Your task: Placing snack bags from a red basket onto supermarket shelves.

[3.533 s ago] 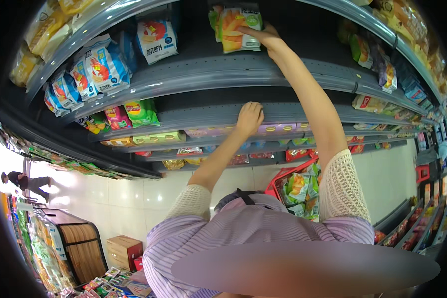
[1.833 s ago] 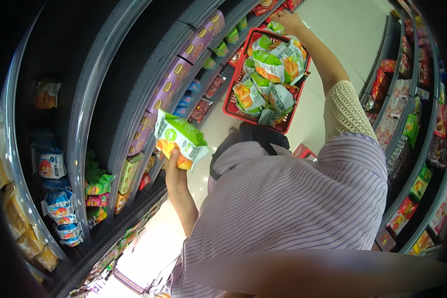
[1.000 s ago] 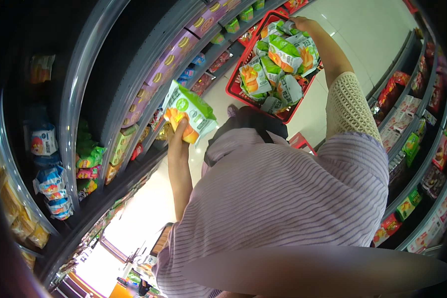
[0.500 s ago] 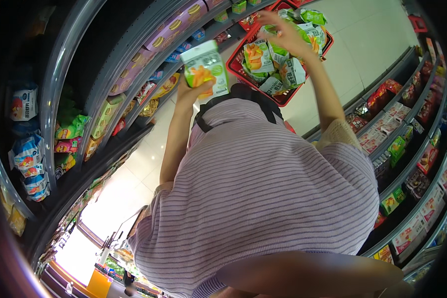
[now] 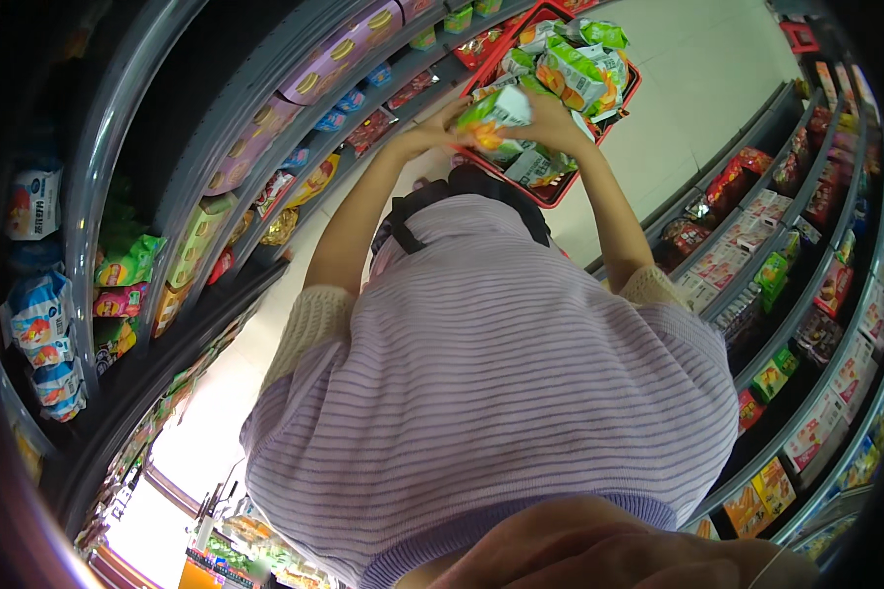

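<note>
A green-and-white snack bag (image 5: 499,118) with orange pictures on it is between my two hands, slightly blurred by motion. My left hand (image 5: 430,133) grips its left side, the fingers partly smeared and hidden. On the other side my right hand (image 5: 552,126) is closed on the bag's right edge. Right under and beyond the hands stands a red basket (image 5: 554,199), heaped with several similar snack bags (image 5: 572,77) lying at different angles. The held bag is over the basket's near left part and hides some of the bags inside.
Curved shelves with purple boxes (image 5: 339,54) and small snack packs run along the left. Blue-and-white packages (image 5: 44,319) sit at the far left. Another shelf unit on the right holds red packs (image 5: 739,175) and cartons. Pale floor tiles (image 5: 702,59) lie between the shelves.
The snack bag has moved right and away from me with my left hand, from beside the basket to over it. My right hand has come down from above the basket to the bag.
</note>
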Demonstrator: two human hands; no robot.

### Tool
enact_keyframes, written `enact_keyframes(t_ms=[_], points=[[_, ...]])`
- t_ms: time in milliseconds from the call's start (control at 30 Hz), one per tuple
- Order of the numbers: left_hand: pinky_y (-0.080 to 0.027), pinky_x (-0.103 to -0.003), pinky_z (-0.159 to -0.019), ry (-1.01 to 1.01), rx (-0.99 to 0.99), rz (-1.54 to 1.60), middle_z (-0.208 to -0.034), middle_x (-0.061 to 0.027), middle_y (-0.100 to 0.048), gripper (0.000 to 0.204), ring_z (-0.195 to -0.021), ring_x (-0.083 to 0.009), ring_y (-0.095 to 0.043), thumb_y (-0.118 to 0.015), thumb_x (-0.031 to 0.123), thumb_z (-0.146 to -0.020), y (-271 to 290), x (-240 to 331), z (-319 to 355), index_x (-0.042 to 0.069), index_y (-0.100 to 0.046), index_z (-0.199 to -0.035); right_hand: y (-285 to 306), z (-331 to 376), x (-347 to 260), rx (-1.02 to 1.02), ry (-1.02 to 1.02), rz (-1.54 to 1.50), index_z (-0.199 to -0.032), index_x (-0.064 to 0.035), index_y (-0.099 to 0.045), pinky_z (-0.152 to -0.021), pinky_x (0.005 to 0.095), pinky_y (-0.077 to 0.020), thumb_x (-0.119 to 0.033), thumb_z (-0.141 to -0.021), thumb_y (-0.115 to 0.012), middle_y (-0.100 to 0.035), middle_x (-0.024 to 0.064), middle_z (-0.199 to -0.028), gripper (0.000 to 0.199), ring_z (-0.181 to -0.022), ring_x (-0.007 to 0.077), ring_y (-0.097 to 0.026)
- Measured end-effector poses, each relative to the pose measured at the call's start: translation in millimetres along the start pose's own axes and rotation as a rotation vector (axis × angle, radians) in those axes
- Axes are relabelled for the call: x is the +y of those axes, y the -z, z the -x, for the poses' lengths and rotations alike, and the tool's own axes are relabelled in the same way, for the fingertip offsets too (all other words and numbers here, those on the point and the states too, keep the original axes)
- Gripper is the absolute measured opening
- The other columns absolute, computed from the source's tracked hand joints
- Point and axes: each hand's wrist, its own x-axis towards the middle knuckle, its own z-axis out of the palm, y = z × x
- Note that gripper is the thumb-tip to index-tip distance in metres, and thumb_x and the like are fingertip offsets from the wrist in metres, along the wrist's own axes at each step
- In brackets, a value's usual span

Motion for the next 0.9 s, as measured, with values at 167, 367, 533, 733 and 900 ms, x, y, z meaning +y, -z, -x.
enact_keyframes(t_ms=[167, 367, 533, 733, 900], points=[[-0.030, -0.035, -0.105, 0.152, 0.189, 0.076, -0.141, -0.0182, -0.035, 0.097, -0.131, -0.0273, -0.033, -0.073, 0.051, -0.072, 5, -39, -77, 0.001, -0.027, -0.141, 26, 12, 4, 0.506, -0.043, -0.054, -0.126, 0.0033, -0.046, -0.072, 0.0360, -0.0502, -0.042, -0.062, -0.081, -0.066, 0.0202, -0.092, 0.086, -0.080, 0.0305, -0.065], [-0.028, -0.047, -0.104, 0.162, 0.491, -0.590, -0.130, -0.0126, -0.050, 0.107, -0.130, -0.0333, -0.033, -0.066, 0.077, -0.053, -18, -78, -126, 0.007, -0.046, -0.132, 39, -25, -1, 0.561, 0.098, 0.209, -0.126, -0.0136, -0.050, -0.075, 0.0389, -0.0500, -0.034, -0.066, -0.079, -0.065, 0.0160, -0.102, 0.069, -0.089, 0.0345, -0.063], [-0.029, -0.052, -0.097, 0.260, 0.322, -0.882, -0.120, -0.0093, -0.056, 0.097, -0.123, -0.0315, -0.040, -0.061, 0.080, -0.053, -17, -74, -111, 0.013, -0.054, -0.123, 30, -77, 19, 0.350, 0.226, 0.464, -0.125, -0.0174, -0.050, -0.068, 0.0412, -0.0492, -0.025, -0.069, -0.075, -0.065, 0.0124, -0.090, 0.061, -0.080, 0.0324, -0.063], [-0.029, -0.054, -0.097, 0.182, 0.325, -0.822, -0.111, -0.0076, -0.060, 0.086, -0.122, -0.0311, -0.041, -0.063, 0.075, -0.059, -11, -73, -77, 0.020, -0.055, -0.124, -7, -131, 41, -0.028, 0.350, 0.651, -0.119, -0.0177, -0.056, -0.075, 0.0405, -0.0497, -0.011, -0.068, -0.068, -0.065, 0.0102, -0.096, 0.052, -0.090, 0.0299, -0.062], [-0.029, -0.057, -0.097, 0.158, 0.295, -0.683, -0.103, -0.0061, -0.061, 0.077, -0.124, -0.0277, -0.038, -0.066, 0.066, -0.065, -12, -84, -70, 0.023, -0.052, -0.127, -27, -152, 42, -0.106, 0.280, 0.804, -0.098, -0.0144, -0.064, -0.073, 0.0406, -0.0512, -0.011, -0.074, -0.059, -0.066, 0.0094, -0.091, 0.024, -0.089, 0.0291, -0.063]])
